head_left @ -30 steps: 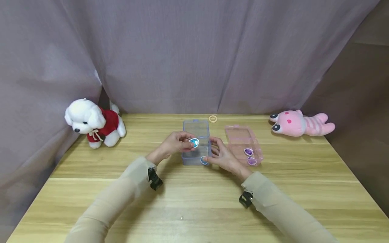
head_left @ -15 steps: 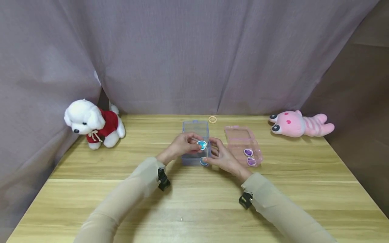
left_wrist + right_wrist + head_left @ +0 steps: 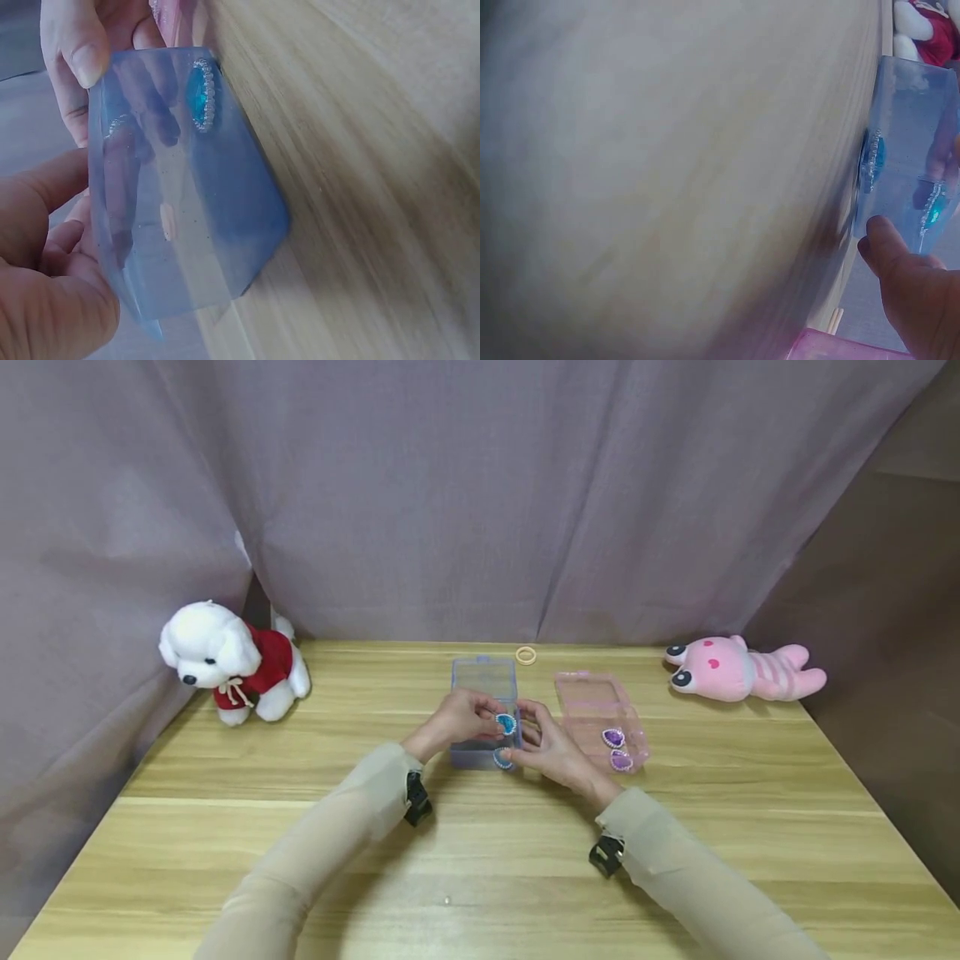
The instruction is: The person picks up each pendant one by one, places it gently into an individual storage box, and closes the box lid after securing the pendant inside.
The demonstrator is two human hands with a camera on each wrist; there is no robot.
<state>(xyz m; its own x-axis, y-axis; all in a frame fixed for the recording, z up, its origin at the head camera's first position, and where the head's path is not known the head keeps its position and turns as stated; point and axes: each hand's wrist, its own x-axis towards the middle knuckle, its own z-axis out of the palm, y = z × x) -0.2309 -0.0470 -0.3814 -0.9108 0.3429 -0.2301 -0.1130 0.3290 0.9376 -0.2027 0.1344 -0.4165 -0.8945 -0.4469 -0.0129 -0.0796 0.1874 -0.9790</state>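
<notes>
My left hand (image 3: pixel 467 717) pinches a blue gem with a white beaded rim (image 3: pixel 506 724) between thumb and fingers, inside the mouth of a clear blue plastic box (image 3: pixel 465 758). Another blue gem (image 3: pixel 201 97) with the same rim sits in the box against its near wall. My right hand (image 3: pixel 557 750) grips the box's right side, with its thumb at the near right corner and its fingers at the far side. In the right wrist view the held gem (image 3: pixel 934 210) shows through the wall. The left fingertips are partly hidden behind the wall in the left wrist view.
A clear pink box (image 3: pixel 592 720) lies open to the right, with two purple gems (image 3: pixel 613 737) in it. A beige ring (image 3: pixel 526 656) lies behind the blue box. A white plush dog (image 3: pixel 225 660) sits at left, a pink plush toy (image 3: pixel 738 668) at right.
My left hand has moved right with the blue gem, from the box's middle to near its right wall, and slightly lower. The right hand has stayed on the box.
</notes>
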